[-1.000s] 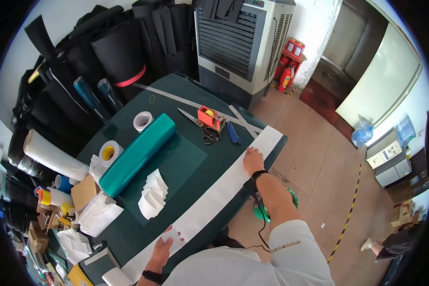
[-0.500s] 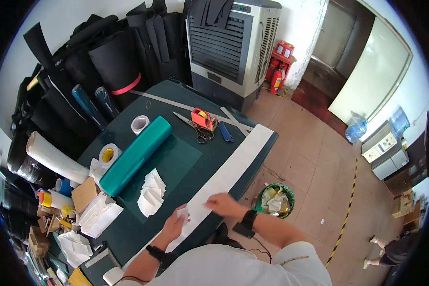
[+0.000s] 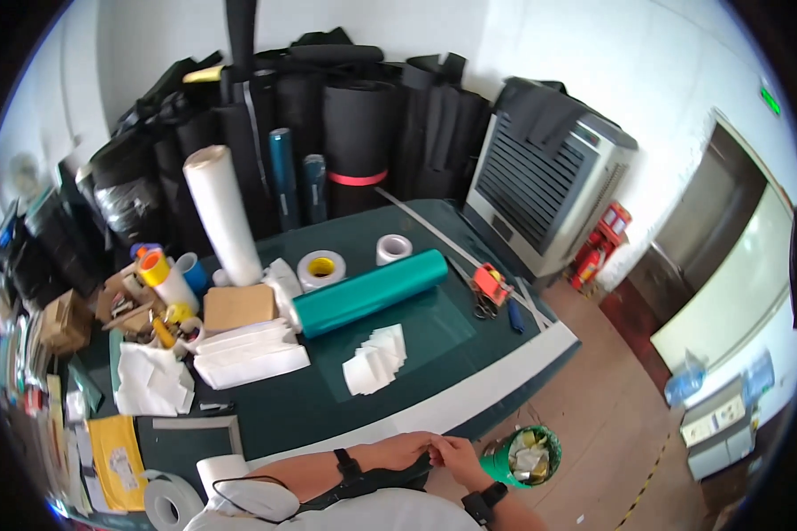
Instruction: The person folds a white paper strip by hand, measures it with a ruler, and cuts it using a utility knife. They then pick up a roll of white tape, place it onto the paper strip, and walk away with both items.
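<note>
My left hand (image 3: 400,450) and my right hand (image 3: 456,460) meet in front of my body, at the near edge of the table. The fingers of both are closed and close together; whatever is between them is too small or hidden to make out. Beyond the hands, a long white strip (image 3: 456,398) runs along the table's near side up to its right corner. Several white paper pieces (image 3: 375,358) lie fanned out past the strip. Behind them rests a shiny green roll (image 3: 372,292).
Tape rolls (image 3: 321,268), scissors (image 3: 484,308), a red tape dispenser (image 3: 490,285) and a blue-handled cutter (image 3: 515,315) lie on the dark green table (image 3: 283,416). White paper stacks (image 3: 248,354) and a yellow envelope (image 3: 118,462) are at left. A green bin (image 3: 496,465) stands right.
The view has swung left and up. My right hand has come against my left one. The small white piece seen in my left hand before is no longer visible.
</note>
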`<state>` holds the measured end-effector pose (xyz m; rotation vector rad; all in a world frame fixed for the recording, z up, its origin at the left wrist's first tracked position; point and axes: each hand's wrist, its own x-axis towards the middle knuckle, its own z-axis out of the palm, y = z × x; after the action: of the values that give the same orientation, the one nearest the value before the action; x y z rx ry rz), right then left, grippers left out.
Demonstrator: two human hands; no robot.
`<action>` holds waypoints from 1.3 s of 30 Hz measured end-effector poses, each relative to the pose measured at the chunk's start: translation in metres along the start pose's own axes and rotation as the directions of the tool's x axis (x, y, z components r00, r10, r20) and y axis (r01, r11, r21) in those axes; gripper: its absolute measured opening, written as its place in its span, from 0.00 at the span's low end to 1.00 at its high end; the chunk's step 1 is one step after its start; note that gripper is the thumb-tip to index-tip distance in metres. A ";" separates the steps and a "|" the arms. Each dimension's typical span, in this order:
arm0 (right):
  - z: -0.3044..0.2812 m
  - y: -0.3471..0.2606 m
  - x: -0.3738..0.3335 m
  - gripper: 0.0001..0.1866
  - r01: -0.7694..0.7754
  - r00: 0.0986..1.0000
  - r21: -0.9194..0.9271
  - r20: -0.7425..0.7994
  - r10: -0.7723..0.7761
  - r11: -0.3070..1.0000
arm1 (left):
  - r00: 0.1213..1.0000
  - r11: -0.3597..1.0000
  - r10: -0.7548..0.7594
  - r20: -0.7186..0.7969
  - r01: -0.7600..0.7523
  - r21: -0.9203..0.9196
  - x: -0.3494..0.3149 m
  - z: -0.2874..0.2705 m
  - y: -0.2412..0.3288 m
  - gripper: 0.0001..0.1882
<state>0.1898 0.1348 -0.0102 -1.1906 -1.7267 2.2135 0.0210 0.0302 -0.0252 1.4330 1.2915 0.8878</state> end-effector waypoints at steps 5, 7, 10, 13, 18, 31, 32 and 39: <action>0.018 0.001 -0.010 0.17 -0.070 0.997 -0.017 -0.027 0.070 0.997 | 0.993 0.992 -0.117 -0.019 0.118 0.052 -0.025 0.005 -0.009 0.17; 0.024 -0.002 -0.017 0.17 -0.086 0.995 -0.011 -0.048 0.086 0.996 | 0.995 0.995 -0.083 -0.050 0.085 0.050 -0.031 0.007 -0.012 0.18; 0.028 0.001 -0.021 0.16 -0.093 0.995 -0.012 -0.038 0.093 0.996 | 0.998 0.997 -0.019 -0.054 0.024 0.080 -0.039 0.007 -0.018 0.19; 0.030 0.003 -0.021 0.16 -0.105 0.995 -0.018 -0.001 0.105 0.994 | 0.997 0.993 -0.034 -0.070 0.042 0.113 -0.046 0.011 -0.019 0.20; 0.035 0.000 -0.016 0.16 -0.094 0.996 -0.064 -0.019 0.093 0.994 | 0.990 0.973 -0.122 -0.073 0.134 0.185 -0.048 0.009 -0.015 0.20; 0.053 0.004 -0.005 0.14 0.003 0.999 0.032 -0.045 -0.001 0.999 | 0.959 0.937 -0.185 -0.212 0.238 0.255 -0.054 0.007 -0.006 0.23; 0.054 0.004 -0.004 0.14 0.005 0.999 0.064 -0.046 -0.002 0.998 | 0.953 0.930 -0.182 -0.242 0.246 0.271 -0.054 0.008 -0.007 0.24; 0.063 -0.001 -0.002 0.14 0.029 0.999 0.146 -0.035 -0.024 0.989 | 0.942 0.906 -0.184 -0.279 0.273 0.322 -0.061 0.001 0.004 0.24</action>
<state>0.1516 0.0845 -0.0048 -1.1574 -1.5287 2.2470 0.0129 -0.0300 -0.0159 1.4340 1.8440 0.7060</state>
